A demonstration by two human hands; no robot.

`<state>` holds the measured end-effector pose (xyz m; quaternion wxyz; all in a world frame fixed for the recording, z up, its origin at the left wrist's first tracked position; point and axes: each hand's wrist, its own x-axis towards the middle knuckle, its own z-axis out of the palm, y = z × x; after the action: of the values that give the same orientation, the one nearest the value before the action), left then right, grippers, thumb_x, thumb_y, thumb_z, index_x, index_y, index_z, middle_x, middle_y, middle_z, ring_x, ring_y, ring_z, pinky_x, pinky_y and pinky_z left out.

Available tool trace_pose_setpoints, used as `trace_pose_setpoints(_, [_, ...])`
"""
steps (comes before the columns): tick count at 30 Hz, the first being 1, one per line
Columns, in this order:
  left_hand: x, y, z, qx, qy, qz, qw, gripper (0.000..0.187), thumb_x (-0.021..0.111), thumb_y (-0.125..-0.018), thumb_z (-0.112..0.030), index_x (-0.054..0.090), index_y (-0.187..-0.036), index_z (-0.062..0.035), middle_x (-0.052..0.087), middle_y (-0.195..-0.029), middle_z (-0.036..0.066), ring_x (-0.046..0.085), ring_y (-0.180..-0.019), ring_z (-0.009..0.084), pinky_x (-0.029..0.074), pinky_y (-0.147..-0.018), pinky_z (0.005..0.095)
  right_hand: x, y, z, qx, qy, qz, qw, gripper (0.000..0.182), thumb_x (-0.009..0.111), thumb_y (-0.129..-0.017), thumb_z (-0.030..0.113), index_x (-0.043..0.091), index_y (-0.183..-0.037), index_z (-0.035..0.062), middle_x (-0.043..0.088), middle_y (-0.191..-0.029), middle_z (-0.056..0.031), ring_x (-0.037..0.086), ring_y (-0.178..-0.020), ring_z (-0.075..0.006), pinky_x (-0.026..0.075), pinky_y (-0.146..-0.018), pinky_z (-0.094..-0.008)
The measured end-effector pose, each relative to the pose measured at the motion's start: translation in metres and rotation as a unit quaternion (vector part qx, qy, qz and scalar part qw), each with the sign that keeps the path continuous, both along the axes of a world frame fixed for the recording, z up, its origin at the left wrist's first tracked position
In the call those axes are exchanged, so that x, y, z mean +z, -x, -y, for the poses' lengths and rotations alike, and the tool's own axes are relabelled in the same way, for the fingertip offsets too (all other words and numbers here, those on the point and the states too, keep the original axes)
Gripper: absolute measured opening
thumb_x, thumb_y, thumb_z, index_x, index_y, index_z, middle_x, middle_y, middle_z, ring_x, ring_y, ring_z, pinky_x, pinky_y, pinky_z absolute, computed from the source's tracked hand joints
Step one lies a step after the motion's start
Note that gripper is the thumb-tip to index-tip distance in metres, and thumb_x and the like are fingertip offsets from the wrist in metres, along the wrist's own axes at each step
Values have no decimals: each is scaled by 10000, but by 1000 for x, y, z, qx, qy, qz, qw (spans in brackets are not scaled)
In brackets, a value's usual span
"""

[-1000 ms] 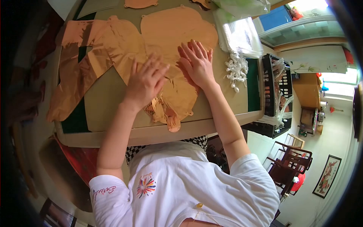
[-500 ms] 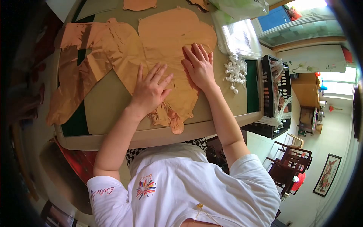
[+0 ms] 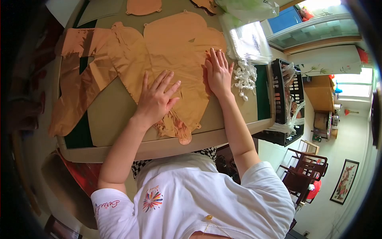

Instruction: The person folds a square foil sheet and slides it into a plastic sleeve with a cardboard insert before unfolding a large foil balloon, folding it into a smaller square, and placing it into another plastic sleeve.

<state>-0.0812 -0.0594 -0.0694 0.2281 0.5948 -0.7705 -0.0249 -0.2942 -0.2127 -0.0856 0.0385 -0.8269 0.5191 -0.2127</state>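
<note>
A flat, uninflated rose-gold foil balloon (image 3: 175, 40) with small tabs along its outline lies spread on the table. Palm down on its lower middle rests my left hand (image 3: 154, 99), fingers stretched and slightly apart. At the balloon's right edge my right hand (image 3: 219, 73) lies flat with straight fingers, and a darker, turned piece of foil shows beside it. Crumpled foil ends in a rounded tail (image 3: 184, 135) near the table's front edge. To the left, a long creased foil section (image 3: 81, 89) reaches the table's left side.
A pile of small white tied pieces (image 3: 244, 79) sits right of my right hand. Clear plastic bags (image 3: 248, 40) lie behind it. More foil (image 3: 144, 6) is at the far edge. A black crate (image 3: 281, 99) with plastic inside stands against the table's right side.
My right hand has slid to the right along the foil, toward the balloon's edge. My left hand stays in nearly the same place. The view has shifted slightly.
</note>
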Motion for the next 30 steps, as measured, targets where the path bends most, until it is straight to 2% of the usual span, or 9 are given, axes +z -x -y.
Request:
trace_pose_setpoints(16, [2, 1, 0, -16, 14, -9, 1000, 495, 695, -842, -335, 592, -1299, -174, 474, -1436, 70, 391, -1367, 224, 217, -1113, 615, 0, -2, -1, 0, 12, 13, 1000, 490, 468, -985, 332, 430, -1442, 160, 410, -1480, -167, 317, -1413, -324, 173, -1122, -629])
trace_pose_setpoints(19, [14, 1, -1, -26, 24, -35, 999, 500, 702, -828, -350, 601, -1284, -171, 477, -1434, 67, 388, -1371, 232, 209, -1117, 616, 1, -3, -2, -1, 10, 14, 1000, 497, 473, -982, 338, 428, -1444, 160, 411, -1478, -169, 315, -1414, -327, 173, -1121, -630])
trace_pose_setpoints(22, [11, 1, -4, -52, -14, -16, 998, 523, 719, -803, -364, 608, -1273, -165, 481, -1430, 64, 385, -1373, 240, 201, -1120, 621, -1, -2, -1, -2, 11, 16, 1000, 500, 475, -980, 340, 427, -1445, 162, 411, -1479, -169, 311, -1416, -325, 170, -1122, -629])
trace_pose_setpoints(30, [11, 0, -5, -50, -6, -23, 998, 534, 758, -755, -390, 645, -1223, -157, 512, -1395, 86, 402, -1355, 239, 187, -1136, 622, -3, -1, 1, -2, 6, 19, 1000, 504, 465, -981, 358, 428, -1444, 164, 404, -1487, -164, 303, -1421, -317, 163, -1129, -623])
